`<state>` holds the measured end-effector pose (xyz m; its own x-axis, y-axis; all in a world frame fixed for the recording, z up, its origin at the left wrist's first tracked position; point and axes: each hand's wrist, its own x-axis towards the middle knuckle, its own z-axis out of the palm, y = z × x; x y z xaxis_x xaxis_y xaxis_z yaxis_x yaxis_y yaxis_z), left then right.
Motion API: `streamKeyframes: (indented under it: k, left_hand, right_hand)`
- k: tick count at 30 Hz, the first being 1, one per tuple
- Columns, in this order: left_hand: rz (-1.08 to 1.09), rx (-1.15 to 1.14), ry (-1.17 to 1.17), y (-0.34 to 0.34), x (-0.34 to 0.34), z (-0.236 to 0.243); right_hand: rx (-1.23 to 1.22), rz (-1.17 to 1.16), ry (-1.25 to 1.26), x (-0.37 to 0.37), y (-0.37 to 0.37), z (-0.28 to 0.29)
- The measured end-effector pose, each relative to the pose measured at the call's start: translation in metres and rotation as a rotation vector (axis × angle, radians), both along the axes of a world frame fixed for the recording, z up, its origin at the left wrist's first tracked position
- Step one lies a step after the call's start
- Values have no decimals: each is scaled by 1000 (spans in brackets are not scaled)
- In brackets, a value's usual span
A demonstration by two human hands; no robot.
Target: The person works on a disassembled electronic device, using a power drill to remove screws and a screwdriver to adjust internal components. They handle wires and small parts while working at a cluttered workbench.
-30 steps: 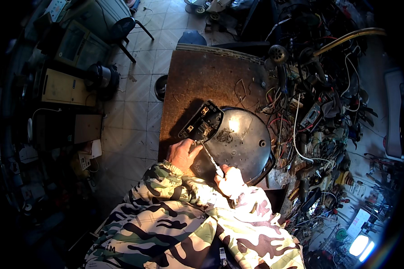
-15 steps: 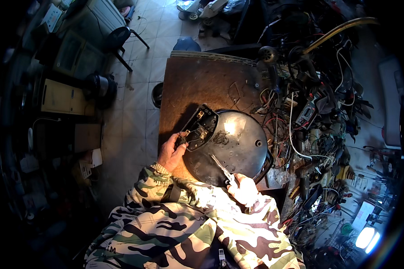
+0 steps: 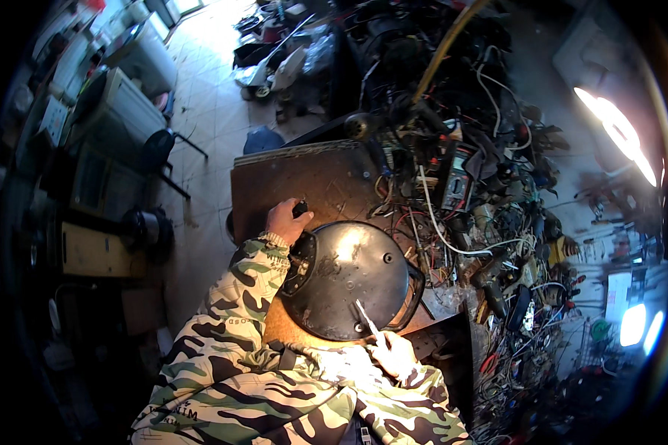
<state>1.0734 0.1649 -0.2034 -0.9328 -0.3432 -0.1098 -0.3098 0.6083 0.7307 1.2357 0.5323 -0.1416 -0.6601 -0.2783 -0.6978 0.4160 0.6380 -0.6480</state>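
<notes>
A round, dark metal appliance body (image 3: 341, 285) lies bottom up on the wooden table, with holes and studs on its face. At its left sits an opened black handle housing (image 3: 297, 267), partly hidden by my left sleeve. A loop-shaped handle (image 3: 412, 297) is on its right. My left hand (image 3: 283, 221) is past the housing, its fingers closed on a small black part (image 3: 300, 208). Low over the near edge of the appliance, my right hand (image 3: 395, 356) grips a slim silver hand tool (image 3: 367, 317). The tool's tip points away from me; its exact kind is unclear.
The wooden table (image 3: 274, 174) has a pile of wires, tools and parts along its right side, with a multimeter (image 3: 456, 182) and a white cable (image 3: 441, 230) on it. A black stool (image 3: 159, 148) and a blue rounded object (image 3: 262, 139) stand beyond the table.
My left hand has moved from the handle housing toward the far left of the table, with a small black part in its fingers. The view has shifted; my right hand still holds the tool.
</notes>
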Motion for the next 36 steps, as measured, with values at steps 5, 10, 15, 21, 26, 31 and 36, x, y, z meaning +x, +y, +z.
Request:
streamKeyframes:
  k: [5,10,15,21,26,31,36]
  left_hand:
    - [-97,175,-91,31,-52,-19]
    - [-150,-28,-21,49,-67,-4]
    - [-137,369,99,30,-17,18]
    - [205,300,126,-45,143,-49]
    - [365,285,-205,-54,293,-73]
    - [520,484,-180,-4,360,-77]
    - [375,377,-226,16,331,-64]
  right_hand:
    - [200,-62,67,27,10,9]
    - [198,-157,214,59,17,-8]
    - [178,-489,291,60,39,-17]
    - [486,-648,390,5,78,-57]
    - [594,-570,472,-67,103,-87]
    - [905,-221,1024,-131,97,-90]
    - [616,-134,866,-155,90,-101]
